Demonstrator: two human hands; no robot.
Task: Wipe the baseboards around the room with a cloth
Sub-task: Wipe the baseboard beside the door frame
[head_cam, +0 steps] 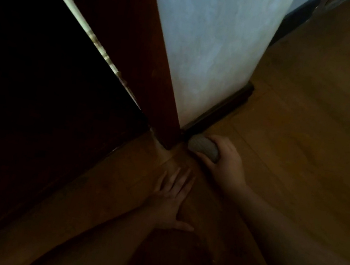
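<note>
The right hand (pixel 223 157) grips a bunched grey cloth (pixel 204 148), fingers curled round it, at the near end of the dark baseboard (pixel 222 110). At seven o'clock from it, the left hand (pixel 171 199) lies flat on the wooden floor (pixel 313 110), fingers straight, slightly spread.

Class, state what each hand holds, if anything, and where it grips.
The right hand grips a bunched grey cloth round its near end. The left hand holds nothing.

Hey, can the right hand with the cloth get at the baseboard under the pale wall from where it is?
Probably yes: the right hand holds the cloth beside the baseboard, nothing between.
</note>
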